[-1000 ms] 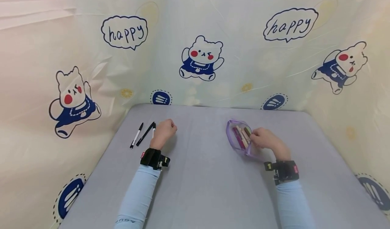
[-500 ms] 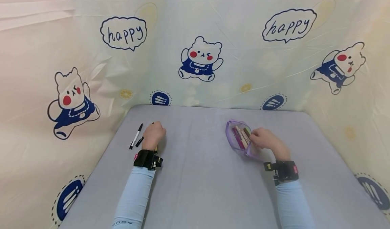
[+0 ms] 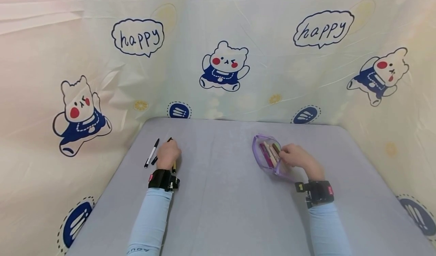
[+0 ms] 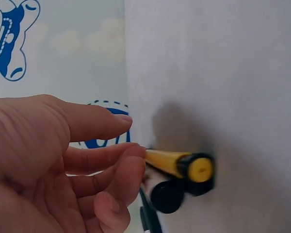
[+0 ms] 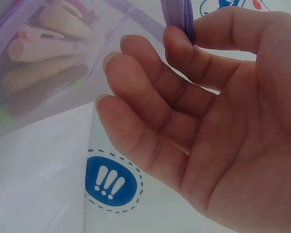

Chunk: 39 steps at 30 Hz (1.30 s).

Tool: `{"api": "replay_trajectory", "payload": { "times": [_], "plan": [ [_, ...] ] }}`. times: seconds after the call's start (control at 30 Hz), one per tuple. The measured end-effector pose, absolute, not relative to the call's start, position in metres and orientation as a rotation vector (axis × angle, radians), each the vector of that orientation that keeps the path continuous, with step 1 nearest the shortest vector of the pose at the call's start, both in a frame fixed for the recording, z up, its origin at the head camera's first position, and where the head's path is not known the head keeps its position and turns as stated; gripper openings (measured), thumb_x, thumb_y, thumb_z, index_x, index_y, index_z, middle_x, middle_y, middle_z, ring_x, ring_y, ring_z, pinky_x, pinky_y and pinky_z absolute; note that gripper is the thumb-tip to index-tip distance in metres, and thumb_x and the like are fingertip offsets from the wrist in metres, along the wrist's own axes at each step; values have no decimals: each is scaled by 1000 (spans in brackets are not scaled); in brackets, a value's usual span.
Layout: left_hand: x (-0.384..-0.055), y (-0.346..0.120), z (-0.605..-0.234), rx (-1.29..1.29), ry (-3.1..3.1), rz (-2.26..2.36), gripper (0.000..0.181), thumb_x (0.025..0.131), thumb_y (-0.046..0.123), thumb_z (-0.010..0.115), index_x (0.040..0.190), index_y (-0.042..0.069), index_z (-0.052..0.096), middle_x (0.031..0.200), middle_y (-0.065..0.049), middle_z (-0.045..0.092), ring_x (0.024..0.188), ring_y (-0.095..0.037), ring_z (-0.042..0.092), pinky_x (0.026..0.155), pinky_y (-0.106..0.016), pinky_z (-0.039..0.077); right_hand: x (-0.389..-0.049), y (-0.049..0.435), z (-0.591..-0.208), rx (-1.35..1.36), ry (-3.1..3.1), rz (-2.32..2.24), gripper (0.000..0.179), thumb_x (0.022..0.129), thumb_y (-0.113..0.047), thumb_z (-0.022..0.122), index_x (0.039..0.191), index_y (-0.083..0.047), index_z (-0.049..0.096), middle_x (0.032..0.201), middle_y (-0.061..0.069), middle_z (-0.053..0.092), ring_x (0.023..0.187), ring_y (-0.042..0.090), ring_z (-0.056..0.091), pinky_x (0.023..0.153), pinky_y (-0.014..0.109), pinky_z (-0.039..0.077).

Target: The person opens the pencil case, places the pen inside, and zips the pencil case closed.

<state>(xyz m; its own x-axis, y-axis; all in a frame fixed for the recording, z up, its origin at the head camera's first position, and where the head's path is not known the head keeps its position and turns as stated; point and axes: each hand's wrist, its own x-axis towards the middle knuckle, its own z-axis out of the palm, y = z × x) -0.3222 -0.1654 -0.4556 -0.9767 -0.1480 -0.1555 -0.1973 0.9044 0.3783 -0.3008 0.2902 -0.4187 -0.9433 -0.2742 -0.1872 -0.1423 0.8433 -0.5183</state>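
Note:
My left hand (image 3: 168, 153) lies over pens at the table's left. In the left wrist view its fingers (image 4: 131, 160) curl round a yellow pen (image 4: 177, 164) with a black end cap, and a black-capped pen (image 4: 166, 196) lies just beneath. The yellow pen's end (image 3: 174, 168) sticks out by the wrist. A black pen (image 3: 155, 159) is partly hidden under the hand, and a white-and-black pen (image 3: 151, 152) lies free to its left. My right hand (image 3: 289, 155) grips the edge of a purple mesh pouch (image 3: 266, 154) holding several pens; its purple rim (image 5: 177, 14) passes between thumb and forefinger.
The grey table (image 3: 231, 195) is walled on three sides by a pale curtain (image 3: 272, 78) printed with bears and "happy" bubbles. Black bands with cameras sit on both wrists, over light blue sleeves.
My left hand has moved left and a little nearer, onto the pens, and its fingers now close on the yellow pen. The right hand and pouch have stayed put.

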Motion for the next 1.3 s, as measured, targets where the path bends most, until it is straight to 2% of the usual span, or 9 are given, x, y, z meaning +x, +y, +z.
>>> {"api": "replay_trajectory", "payload": {
  "times": [0.27,0.63,0.8,1.0,1.3],
  "plan": [
    [-323,-165,-462,-258,3011,576,20,95,3,46,80,-1,59,71,-13,57,58,-23,52,45,-32,41,-302,292,-419,-300,2764,-755,22,93,-17,48,86,-3,64,67,4,56,63,18,51,57,31,43],
    [-318,-164,-468,-216,3128,513,32,93,-3,46,63,2,55,60,-10,53,51,-20,48,40,-31,38,-302,291,-420,-304,2756,-747,23,93,-17,48,85,-3,63,67,4,55,63,18,51,57,31,42],
    [-317,-161,-469,-192,3158,461,30,94,-2,47,65,0,57,59,-11,53,50,-20,47,39,-32,39,-303,292,-419,-302,2758,-744,22,93,-17,48,83,-4,62,66,3,54,62,18,50,57,31,42],
    [-324,-160,-469,-214,3130,340,25,94,2,48,72,0,59,62,-9,52,54,-19,45,47,-34,38,-303,292,-418,-299,2759,-738,22,93,-18,48,85,-5,63,67,4,55,63,18,51,57,31,42],
    [-331,-157,-470,-220,3104,263,29,93,6,51,65,5,58,61,-7,53,54,-18,46,46,-33,39,-303,293,-419,-292,2756,-742,22,94,-19,48,88,-4,64,68,4,56,63,18,51,58,31,42]
  ]
}}
